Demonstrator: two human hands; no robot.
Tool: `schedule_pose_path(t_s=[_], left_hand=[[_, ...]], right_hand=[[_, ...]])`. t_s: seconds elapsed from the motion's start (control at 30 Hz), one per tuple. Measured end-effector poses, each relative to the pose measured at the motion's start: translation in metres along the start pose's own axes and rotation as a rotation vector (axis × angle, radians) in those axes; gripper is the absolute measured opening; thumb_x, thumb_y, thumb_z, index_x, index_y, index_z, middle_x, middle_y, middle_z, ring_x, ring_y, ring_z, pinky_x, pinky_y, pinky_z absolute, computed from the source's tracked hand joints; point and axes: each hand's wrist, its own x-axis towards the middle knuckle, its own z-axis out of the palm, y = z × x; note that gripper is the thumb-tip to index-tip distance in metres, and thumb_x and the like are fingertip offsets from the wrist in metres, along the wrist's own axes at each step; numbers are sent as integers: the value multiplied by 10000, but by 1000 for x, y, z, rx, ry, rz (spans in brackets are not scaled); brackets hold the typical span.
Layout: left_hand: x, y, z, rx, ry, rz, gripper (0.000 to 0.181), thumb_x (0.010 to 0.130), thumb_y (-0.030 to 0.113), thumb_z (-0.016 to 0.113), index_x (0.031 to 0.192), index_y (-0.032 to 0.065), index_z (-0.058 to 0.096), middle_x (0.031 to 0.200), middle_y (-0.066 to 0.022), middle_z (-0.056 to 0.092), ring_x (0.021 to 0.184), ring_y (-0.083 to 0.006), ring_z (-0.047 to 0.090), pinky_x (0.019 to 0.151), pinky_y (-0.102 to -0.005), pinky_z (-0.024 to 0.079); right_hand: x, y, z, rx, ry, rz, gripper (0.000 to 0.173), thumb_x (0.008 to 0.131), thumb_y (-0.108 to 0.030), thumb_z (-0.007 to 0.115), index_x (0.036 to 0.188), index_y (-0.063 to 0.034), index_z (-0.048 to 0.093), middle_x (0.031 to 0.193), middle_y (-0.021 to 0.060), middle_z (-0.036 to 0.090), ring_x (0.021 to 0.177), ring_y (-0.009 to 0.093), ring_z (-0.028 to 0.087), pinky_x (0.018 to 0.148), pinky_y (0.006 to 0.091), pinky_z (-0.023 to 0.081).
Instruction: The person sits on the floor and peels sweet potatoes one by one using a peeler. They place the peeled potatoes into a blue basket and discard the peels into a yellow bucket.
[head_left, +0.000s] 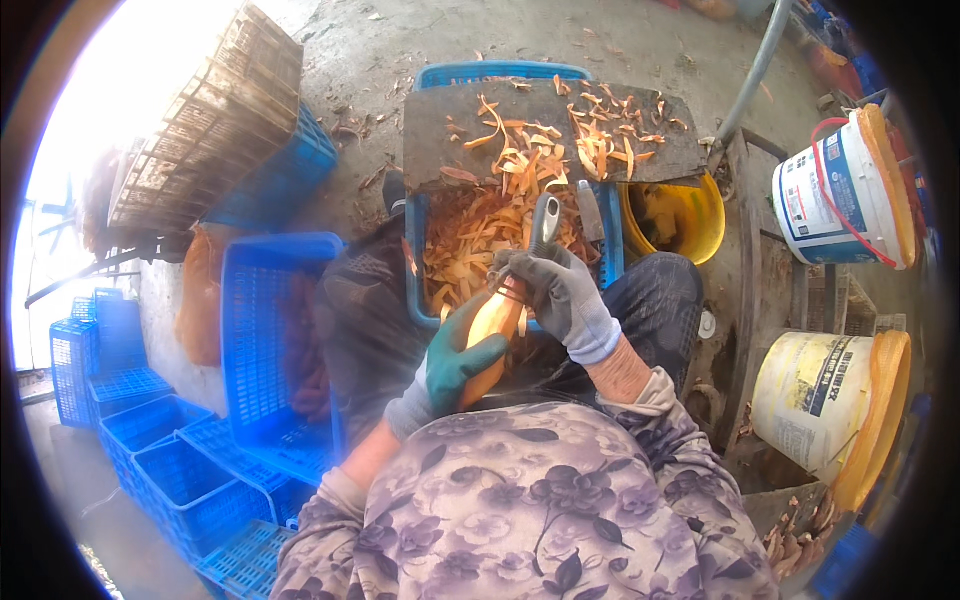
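Observation:
My left hand (456, 356), in a grey and green coated glove, grips a long, pale orange peeled root vegetable (491, 322), perhaps a sweet potato, pointing away from my body. In a grey glove, my right hand (559, 296) holds a peeler by its dark and silver handle (546, 217); the fingers hide most of its head, which lies at the vegetable's far end. Below and beyond my hands, orange and reddish peelings (469, 251) fill a blue plastic crate (615, 255). A knife or flat blade (590, 212) rests at the crate's right side.
A dark board (442, 112) strewn with peelings spans the crate's far part. Right of it are a yellow bucket (712, 225), a wooden frame (739, 300) and two white buckets (806, 202). Blue crates (281, 251) stand at the left, one holding reddish roots; a dirty crate stack (217, 120) is behind.

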Motion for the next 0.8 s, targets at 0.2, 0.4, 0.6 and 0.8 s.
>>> schedule_pose_path(t_s=[0.2,0.4,0.6,0.8], left_hand=[[-3,-5,2,-159,51,-160,568,815,286,658,1273,1,479,1062,-56,566,927,-142,526,824,-271,412],[3,-5,-2,78,91,-25,550,784,270,679,1228,-8,512,1035,-50,572,906,-131,523,795,-268,419],[6,-4,-1,159,110,5,565,756,270,704,1208,-19,528,1024,-48,580,911,-131,521,802,-276,420],[9,-5,-4,319,190,22,574,759,239,710,1227,-30,513,1049,-69,591,937,-155,547,813,-292,450]], right_hand=[[17,8,-18,-266,83,-72,272,835,-54,616,1072,58,543,975,149,649,838,230,661,773,343,552],[9,-2,-5,-131,165,-181,301,802,10,600,1090,72,536,966,145,651,895,204,646,802,322,545],[38,3,-42,-336,191,-259,365,767,35,596,1125,56,528,953,118,641,879,198,632,833,322,505],[5,22,2,-212,107,-166,328,787,65,567,1112,69,525,955,130,646,818,215,657,787,322,563]])
